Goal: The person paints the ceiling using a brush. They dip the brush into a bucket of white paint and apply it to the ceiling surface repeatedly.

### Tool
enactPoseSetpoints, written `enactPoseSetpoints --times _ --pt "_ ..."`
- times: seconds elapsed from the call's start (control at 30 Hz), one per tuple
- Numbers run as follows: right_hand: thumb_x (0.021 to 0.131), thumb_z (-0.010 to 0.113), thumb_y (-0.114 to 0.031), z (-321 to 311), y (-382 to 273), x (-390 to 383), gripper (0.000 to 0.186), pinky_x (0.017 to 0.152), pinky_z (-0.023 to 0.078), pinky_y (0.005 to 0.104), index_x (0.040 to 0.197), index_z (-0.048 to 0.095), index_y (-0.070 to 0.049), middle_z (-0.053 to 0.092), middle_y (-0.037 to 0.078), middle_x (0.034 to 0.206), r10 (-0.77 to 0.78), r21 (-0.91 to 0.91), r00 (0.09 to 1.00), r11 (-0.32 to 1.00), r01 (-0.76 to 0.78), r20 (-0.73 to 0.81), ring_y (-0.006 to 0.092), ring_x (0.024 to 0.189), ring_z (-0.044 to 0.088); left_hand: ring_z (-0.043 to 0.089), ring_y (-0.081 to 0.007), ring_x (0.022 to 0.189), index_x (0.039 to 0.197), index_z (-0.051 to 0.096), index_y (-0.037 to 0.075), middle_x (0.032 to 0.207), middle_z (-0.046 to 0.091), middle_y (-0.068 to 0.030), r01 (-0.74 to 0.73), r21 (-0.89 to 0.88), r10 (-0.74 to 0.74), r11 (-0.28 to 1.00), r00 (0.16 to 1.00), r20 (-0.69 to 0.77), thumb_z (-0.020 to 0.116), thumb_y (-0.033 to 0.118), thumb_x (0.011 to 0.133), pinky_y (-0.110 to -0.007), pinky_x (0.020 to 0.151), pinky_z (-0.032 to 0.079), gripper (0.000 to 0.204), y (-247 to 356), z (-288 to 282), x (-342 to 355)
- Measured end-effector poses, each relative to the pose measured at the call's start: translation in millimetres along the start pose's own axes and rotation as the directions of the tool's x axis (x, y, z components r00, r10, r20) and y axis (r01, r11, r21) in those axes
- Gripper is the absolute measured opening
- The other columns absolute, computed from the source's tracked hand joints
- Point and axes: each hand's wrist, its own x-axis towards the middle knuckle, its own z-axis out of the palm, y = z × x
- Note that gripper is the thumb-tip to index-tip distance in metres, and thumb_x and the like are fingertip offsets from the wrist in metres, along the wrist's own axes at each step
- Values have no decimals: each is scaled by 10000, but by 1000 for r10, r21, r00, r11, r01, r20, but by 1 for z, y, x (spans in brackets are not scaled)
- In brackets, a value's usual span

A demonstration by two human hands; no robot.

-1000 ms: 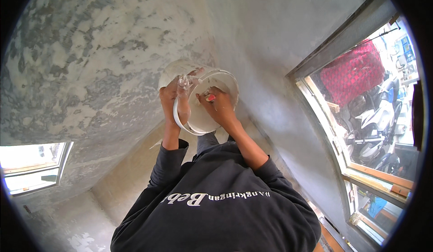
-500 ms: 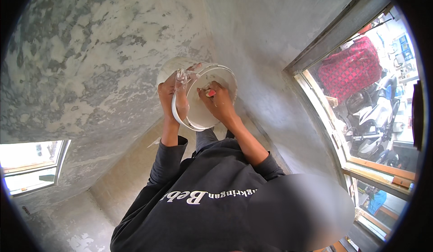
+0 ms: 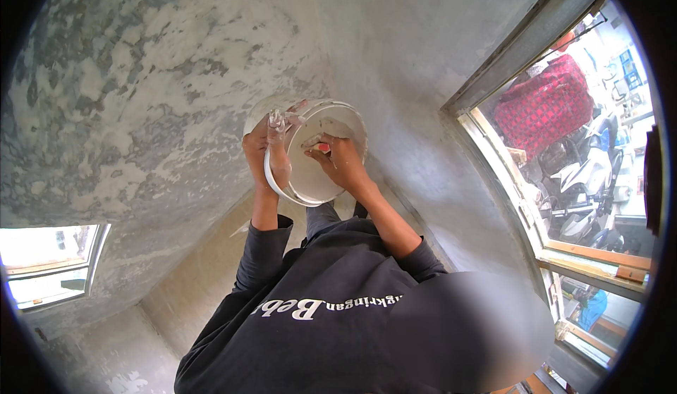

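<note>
A white bucket (image 3: 308, 180) is tilted with its mouth toward me, and its inner wall is smeared with a pale paste. My left hand (image 3: 270, 153) is closed over the left side of the bucket's rim, its fingers coated in white paste. Inside the mouth, my right hand (image 3: 343, 163) grips a small tool with a red handle end (image 3: 324, 147). That tool's working end is hidden by my fingers and the bucket, so its exact kind cannot be made out.
A wall (image 3: 162, 77) with patchy white and grey coating rises at the left, meeting a smoother grey wall (image 3: 395, 48). At right, a window frame (image 3: 493, 151) opens onto parked motorcycles (image 3: 589, 172) and a red checked cloth (image 3: 546, 105). A smaller window (image 3: 53, 263) sits at lower left.
My right hand and the red-ended tool have shifted slightly up and to the left inside the bucket. The left hand keeps its hold, and the bucket moves slightly left.
</note>
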Motion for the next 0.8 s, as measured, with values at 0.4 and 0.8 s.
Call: enactPoseSetpoints --times 0.4,0.8 --pt "826 652 -165 2 4 -1 399 757 505 384 1124 536 73 676 207 936 12 53 994 998 -18 111 326 869 655 649 -213 902 858 655 -75 989 692 -195 -27 131 25 991 1000 16 470 258 990 -298 825 502 403 -18 -14 1" --pt "803 661 -189 3 12 -4 239 707 498 418 860 669 43 644 217 791 -42 -161 996 985 54 75 389 771 631 625 -119 785 873 662 5 839 710 -125 -48 205 58 978 997 -44 445 382 961 -273 683 467 444 -24 -7 -3"
